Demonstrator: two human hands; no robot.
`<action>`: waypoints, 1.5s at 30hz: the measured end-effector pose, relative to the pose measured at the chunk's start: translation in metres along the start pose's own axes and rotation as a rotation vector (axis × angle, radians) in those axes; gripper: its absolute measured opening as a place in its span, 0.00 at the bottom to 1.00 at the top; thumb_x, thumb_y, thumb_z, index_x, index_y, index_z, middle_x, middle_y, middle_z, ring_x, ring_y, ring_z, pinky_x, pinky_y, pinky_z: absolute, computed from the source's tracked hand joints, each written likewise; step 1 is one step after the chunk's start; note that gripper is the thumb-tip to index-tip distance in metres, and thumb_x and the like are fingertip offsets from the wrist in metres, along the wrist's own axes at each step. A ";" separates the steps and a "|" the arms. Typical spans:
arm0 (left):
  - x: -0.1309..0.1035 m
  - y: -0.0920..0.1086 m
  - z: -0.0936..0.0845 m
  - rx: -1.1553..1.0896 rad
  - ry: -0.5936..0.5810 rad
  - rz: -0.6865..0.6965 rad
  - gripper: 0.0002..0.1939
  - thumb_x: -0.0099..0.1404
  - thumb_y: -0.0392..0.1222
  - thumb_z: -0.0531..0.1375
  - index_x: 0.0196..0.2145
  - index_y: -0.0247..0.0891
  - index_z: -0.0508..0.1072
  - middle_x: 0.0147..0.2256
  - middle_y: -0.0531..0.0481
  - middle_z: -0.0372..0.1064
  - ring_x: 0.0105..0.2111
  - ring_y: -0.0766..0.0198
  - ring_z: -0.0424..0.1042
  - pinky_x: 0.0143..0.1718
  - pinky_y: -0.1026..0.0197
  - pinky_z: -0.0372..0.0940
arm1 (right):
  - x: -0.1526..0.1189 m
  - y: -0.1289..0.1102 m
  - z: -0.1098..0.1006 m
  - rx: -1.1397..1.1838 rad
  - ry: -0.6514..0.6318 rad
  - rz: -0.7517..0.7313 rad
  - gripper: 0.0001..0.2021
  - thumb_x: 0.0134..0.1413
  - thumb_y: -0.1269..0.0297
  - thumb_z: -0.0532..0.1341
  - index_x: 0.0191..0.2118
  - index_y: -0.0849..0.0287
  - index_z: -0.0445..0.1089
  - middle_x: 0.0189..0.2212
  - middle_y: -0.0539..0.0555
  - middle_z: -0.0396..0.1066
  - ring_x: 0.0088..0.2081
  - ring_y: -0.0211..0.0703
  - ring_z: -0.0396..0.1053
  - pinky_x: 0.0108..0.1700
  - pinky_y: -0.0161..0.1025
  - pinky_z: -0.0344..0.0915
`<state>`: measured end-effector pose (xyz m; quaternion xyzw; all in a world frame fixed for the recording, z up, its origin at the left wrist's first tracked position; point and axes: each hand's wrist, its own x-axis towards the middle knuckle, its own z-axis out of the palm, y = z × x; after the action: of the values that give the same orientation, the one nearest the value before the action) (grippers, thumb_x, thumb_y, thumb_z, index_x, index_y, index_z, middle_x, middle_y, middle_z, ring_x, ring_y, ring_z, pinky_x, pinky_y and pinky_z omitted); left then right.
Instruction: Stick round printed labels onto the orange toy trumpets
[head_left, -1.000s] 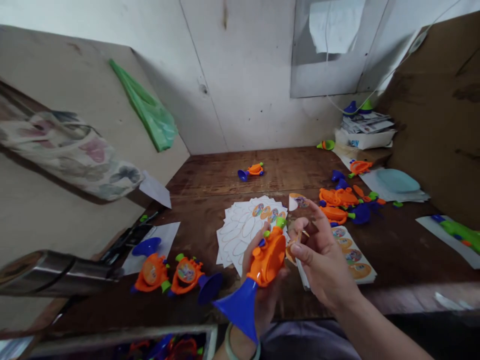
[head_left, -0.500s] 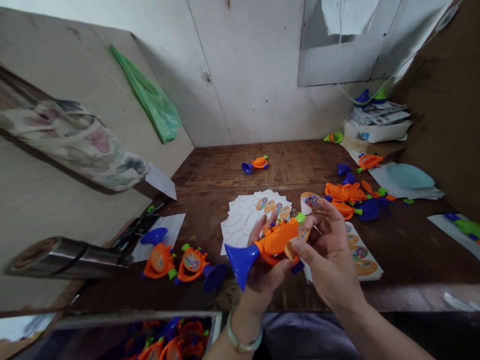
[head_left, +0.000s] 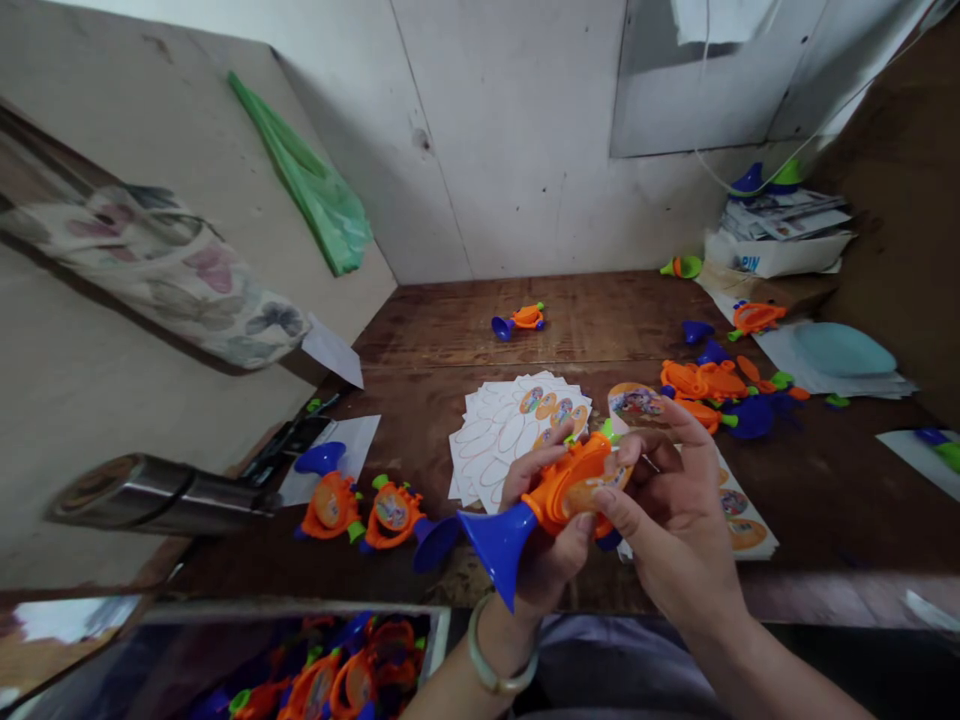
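An orange toy trumpet with a blue bell (head_left: 501, 548) is held in my left hand (head_left: 546, 560), its fingers wrapped round the body from below and behind. My right hand (head_left: 679, 510) pinches an orange oval sticker (head_left: 600, 490) between thumb and fingers, against the trumpet's oval face. A second printed sticker (head_left: 634, 400) stands at the raised fingertips of my right hand. Behind the trumpet lies a fanned stack of white sticker sheets (head_left: 487, 440). Another stack of printed sticker sheets (head_left: 750, 520) is partly hidden by my right hand.
Two stickered trumpets (head_left: 391, 512) lie at left, near a steel flask (head_left: 165, 495). One trumpet (head_left: 529, 318) rests at the back. Orange and blue parts (head_left: 705, 380) are piled at right beside a teal tray (head_left: 844, 350). A box of trumpets (head_left: 442, 640) is below the table's front edge.
My right hand has brought the sticker over the trumpet's oval face. The trumpet has tilted, its bell now pointing lower. The whole view has shifted slightly.
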<state>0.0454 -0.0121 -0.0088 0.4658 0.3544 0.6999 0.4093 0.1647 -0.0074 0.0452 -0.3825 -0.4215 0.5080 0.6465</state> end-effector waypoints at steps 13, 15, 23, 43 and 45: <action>0.003 0.006 0.004 -0.068 -0.032 0.004 0.19 0.67 0.51 0.74 0.53 0.47 0.78 0.61 0.40 0.79 0.65 0.41 0.77 0.65 0.39 0.73 | 0.000 -0.002 -0.001 -0.016 -0.012 -0.019 0.36 0.48 0.72 0.79 0.59 0.40 0.68 0.38 0.45 0.71 0.37 0.40 0.74 0.38 0.36 0.78; 0.002 0.006 0.004 -0.095 -0.036 0.011 0.19 0.69 0.50 0.73 0.54 0.48 0.78 0.62 0.41 0.79 0.66 0.43 0.76 0.66 0.41 0.72 | 0.001 -0.002 -0.001 -0.015 -0.011 -0.021 0.35 0.48 0.70 0.80 0.59 0.41 0.68 0.39 0.45 0.72 0.37 0.40 0.74 0.38 0.36 0.78; -0.001 0.002 0.003 -0.087 -0.015 -0.006 0.19 0.69 0.51 0.73 0.54 0.49 0.78 0.65 0.42 0.77 0.68 0.44 0.74 0.67 0.40 0.71 | 0.000 0.000 -0.001 -0.016 -0.007 -0.019 0.34 0.49 0.69 0.80 0.59 0.39 0.70 0.39 0.46 0.72 0.39 0.43 0.73 0.38 0.39 0.78; -0.018 0.008 0.007 0.037 0.053 0.182 0.16 0.75 0.48 0.67 0.59 0.57 0.75 0.68 0.49 0.73 0.70 0.44 0.71 0.66 0.40 0.71 | 0.004 0.005 -0.003 -0.307 0.041 -0.494 0.29 0.54 0.79 0.73 0.56 0.42 0.70 0.33 0.41 0.83 0.32 0.45 0.83 0.57 0.61 0.77; -0.019 0.008 0.006 0.043 0.043 0.190 0.17 0.76 0.47 0.66 0.60 0.60 0.75 0.69 0.51 0.72 0.71 0.45 0.69 0.68 0.40 0.70 | 0.004 0.005 -0.003 -0.355 0.041 -0.514 0.29 0.55 0.79 0.73 0.56 0.42 0.70 0.32 0.41 0.82 0.31 0.45 0.82 0.55 0.61 0.79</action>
<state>0.0537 -0.0316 -0.0068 0.4910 0.3322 0.7376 0.3232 0.1665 -0.0023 0.0407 -0.3804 -0.5735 0.2384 0.6852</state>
